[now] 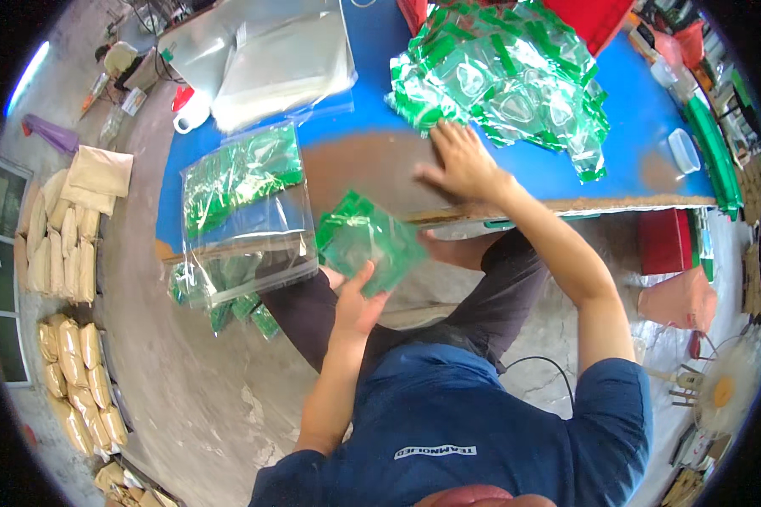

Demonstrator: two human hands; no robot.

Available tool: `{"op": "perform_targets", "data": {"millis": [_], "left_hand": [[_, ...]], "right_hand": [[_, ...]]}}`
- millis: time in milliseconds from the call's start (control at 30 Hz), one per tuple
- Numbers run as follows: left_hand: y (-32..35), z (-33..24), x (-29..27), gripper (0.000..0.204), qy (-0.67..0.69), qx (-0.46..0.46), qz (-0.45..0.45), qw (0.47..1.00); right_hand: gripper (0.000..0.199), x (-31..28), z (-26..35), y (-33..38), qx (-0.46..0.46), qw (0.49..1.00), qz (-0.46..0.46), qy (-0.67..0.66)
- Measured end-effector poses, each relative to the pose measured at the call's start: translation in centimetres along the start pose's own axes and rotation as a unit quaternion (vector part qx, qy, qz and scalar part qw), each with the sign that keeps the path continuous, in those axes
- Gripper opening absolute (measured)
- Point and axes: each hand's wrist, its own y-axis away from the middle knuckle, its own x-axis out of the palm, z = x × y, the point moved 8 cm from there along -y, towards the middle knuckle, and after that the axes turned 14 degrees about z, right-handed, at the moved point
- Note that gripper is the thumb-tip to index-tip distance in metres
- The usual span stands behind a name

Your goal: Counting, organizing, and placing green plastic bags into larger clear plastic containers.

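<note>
My left hand holds a small stack of green packets just below the table's front edge. My right hand rests flat on the blue table, fingers spread, touching the near edge of a big pile of green and clear packets. A large clear bag partly filled with green packets hangs over the table's front edge to the left of my left hand.
A stack of clear empty bags lies at the table's far left. A small clear box sits at the right end. Red crates stand under the table. Tan sacks line the floor at left, a fan at right.
</note>
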Motion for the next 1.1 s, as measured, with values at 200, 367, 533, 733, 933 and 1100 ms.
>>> {"op": "perform_targets", "data": {"millis": [200, 367, 533, 733, 933, 1100], "left_hand": [[2.1, 0.5, -0.5, 0.063, -0.064, -0.047, 0.014, 0.997], [2.5, -6.4, 9.2, 0.040, -0.600, 0.151, 0.135, 0.774], [2.2, -5.6, 14.4, 0.034, -0.691, 0.143, 0.265, 0.657], [2.5, -5.0, 7.7, 0.048, -0.404, 0.163, 0.120, 0.892], [3.5, -3.4, 3.2, 0.060, -0.170, 0.099, 0.069, 0.978], [3.9, -2.9, 3.2, 0.060, -0.189, 0.089, 0.034, 0.977]], "right_hand": [[0.072, -2.0, 6.5, 7.6, -0.130, 0.989, 0.000, -0.064], [0.025, -4.9, 7.2, 6.2, -0.183, 0.941, 0.062, -0.279], [0.029, -6.4, 8.8, 5.2, -0.171, 0.787, 0.341, -0.485], [0.056, -8.6, -8.9, -3.0, -0.013, 0.973, -0.213, -0.093], [0.083, -0.9, -14.0, -3.7, 0.212, 0.973, -0.083, 0.039], [0.084, 1.0, -9.6, -3.6, 0.174, 0.977, -0.093, -0.079]]}}
